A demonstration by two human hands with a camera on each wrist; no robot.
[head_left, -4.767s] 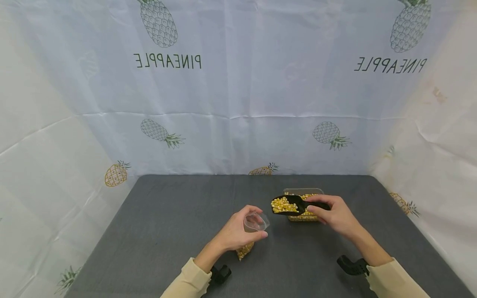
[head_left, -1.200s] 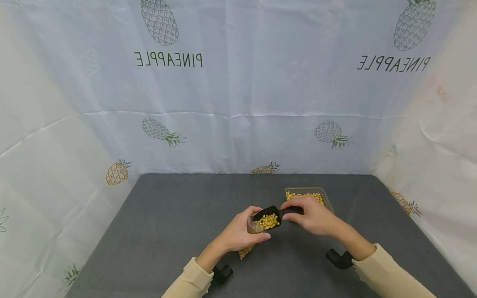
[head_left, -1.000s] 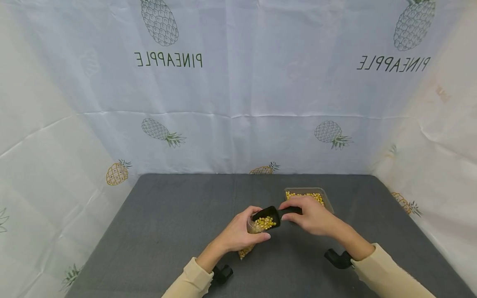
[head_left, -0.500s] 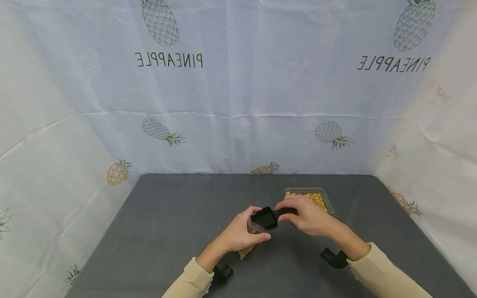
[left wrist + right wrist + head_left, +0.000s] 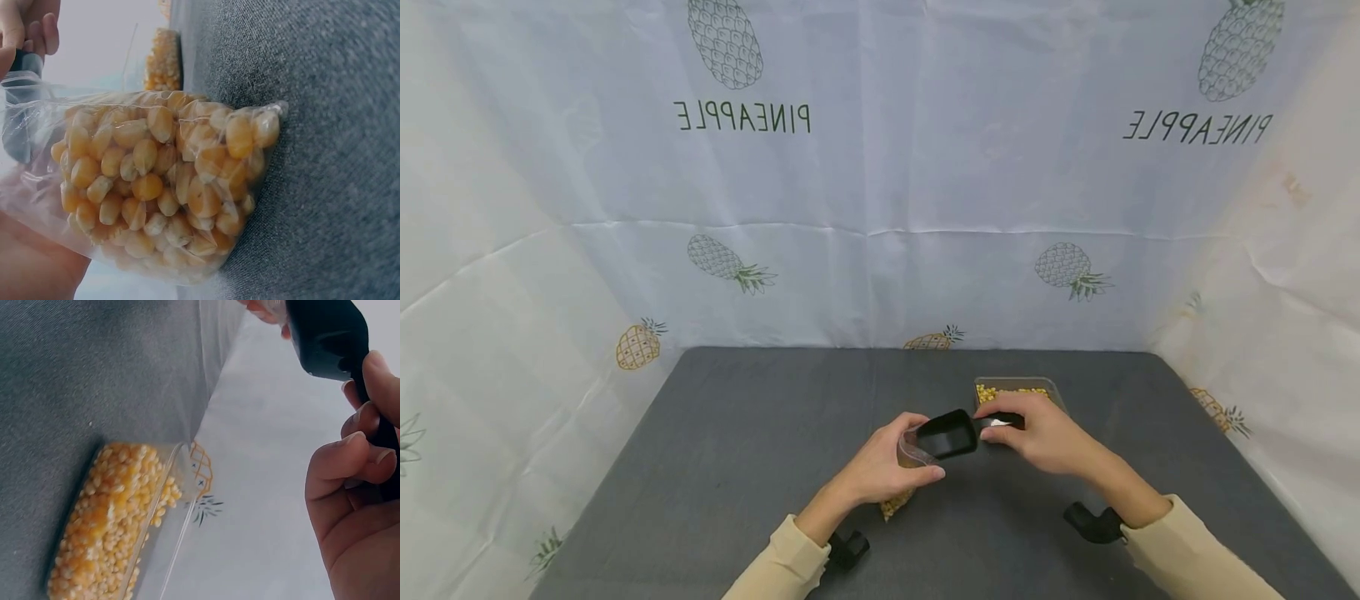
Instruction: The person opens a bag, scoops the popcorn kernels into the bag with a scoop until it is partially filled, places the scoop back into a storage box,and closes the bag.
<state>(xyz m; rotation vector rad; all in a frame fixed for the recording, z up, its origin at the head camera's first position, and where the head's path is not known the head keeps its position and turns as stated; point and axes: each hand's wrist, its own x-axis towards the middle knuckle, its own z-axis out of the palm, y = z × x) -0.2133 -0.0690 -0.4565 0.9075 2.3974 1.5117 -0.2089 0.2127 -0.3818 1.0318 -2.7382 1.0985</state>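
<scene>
My left hand (image 5: 883, 465) grips the top of a clear plastic bag (image 5: 162, 187), keeping its mouth spread between thumb and fingers. Corn kernels (image 5: 147, 186) fill the bag's lower part, and its bottom meets the table. The right hand (image 5: 1037, 433) pinches the handle of a black scoop (image 5: 947, 435), whose bowl is tilted at the bag's mouth and shows no kernels inside. In the right wrist view fingers and thumb curl round that handle. Behind the right hand sits a clear plastic tub (image 5: 1015, 380) of corn kernels, partly hidden by the hand.
The dark grey table (image 5: 760, 442) runs back to a pineapple-print curtain (image 5: 880, 167), with pale side curtains left and right. Black wrist mounts (image 5: 848, 550) hang below both forearms, close to the tabletop. A pale speck (image 5: 90, 424) lies on the cloth near the tub.
The kernel-filled scoop has moved left from the tub to the bag and tipped; its kernels have gone into the bag. Over the last half second the scoop has shifted slightly right. The left hand stays put.
</scene>
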